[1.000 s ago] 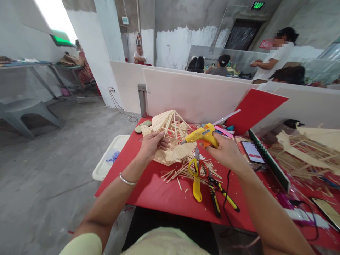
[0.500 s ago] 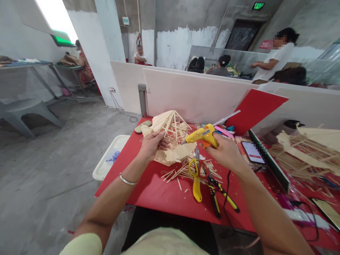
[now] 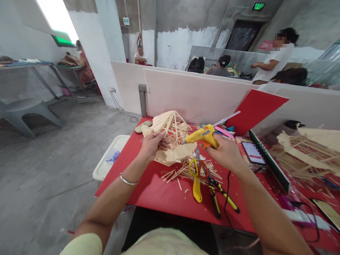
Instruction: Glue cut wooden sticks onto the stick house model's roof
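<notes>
Yellow glue gun [image 3: 202, 134] is filling the right hand [image 3: 225, 150], fingers wrapped; left hand [image 3: 152, 144] is sitting beside the wooden model [image 3: 168, 122], fingers bunched, hold unclear; steady aiming is likely mattering

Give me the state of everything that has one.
Pale wooden stick model: partly covered, some framing bare.
Yellow plastic glue gun: held, nozzle toward model.
Left hand: pinched at the model.
Right hand: gripping the glue gun.
Black and yellow pliers: lying, handles spread.
Yellow and red scissors: lying, blade opening unclear.
Thin pale wooden sticks: loose, scattered.
Black-edged rectangular phone: screen lit.
Green exit sign: lit.
</notes>
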Motion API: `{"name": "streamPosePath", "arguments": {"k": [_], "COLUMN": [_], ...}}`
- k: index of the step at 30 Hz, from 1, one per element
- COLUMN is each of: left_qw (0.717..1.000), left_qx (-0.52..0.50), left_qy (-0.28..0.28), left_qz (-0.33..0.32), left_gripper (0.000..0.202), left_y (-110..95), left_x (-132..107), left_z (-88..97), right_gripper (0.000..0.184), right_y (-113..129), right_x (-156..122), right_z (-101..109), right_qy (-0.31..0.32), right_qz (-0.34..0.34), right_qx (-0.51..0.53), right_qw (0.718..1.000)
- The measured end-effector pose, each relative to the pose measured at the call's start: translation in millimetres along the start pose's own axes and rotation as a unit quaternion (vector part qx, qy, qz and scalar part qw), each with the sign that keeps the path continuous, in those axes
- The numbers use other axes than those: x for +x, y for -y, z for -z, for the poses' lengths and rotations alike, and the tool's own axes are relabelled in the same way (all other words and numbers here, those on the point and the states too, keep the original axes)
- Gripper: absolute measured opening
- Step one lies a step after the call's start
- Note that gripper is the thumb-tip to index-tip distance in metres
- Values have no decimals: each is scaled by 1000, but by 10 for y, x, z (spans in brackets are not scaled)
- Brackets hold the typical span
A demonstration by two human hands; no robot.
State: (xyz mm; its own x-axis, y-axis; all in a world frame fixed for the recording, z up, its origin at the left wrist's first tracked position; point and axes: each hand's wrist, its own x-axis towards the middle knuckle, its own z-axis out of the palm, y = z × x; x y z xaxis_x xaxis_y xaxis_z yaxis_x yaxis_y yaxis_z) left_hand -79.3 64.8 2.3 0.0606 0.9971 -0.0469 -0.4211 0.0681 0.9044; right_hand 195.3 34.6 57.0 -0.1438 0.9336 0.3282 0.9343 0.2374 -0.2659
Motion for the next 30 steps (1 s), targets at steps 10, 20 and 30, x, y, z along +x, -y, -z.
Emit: {"name": "streamPosePath", "arguments": {"k": [10, 20, 30], "left_qw": [1000, 1000, 994], "left_qx": [-3, -11, -91], "left_qy": [0, -11, -19], "left_qz": [4, 2, 50], "left_gripper": [38, 35, 27], "left_y": [-10, 11, 28], "left_x": [-11, -31, -64], "left_z": [-4, -12, -34], "right_gripper": [14, 13, 20], "right_y": [34, -16, -10], "right_x": [2, -5, -25], "right_z": [17, -22, -4], "right_qy": [-2, -4, -12], "right_qz": [4, 3, -15], "right_qx": [4, 10, 20], "right_qw": [1000, 1000, 1000]}}
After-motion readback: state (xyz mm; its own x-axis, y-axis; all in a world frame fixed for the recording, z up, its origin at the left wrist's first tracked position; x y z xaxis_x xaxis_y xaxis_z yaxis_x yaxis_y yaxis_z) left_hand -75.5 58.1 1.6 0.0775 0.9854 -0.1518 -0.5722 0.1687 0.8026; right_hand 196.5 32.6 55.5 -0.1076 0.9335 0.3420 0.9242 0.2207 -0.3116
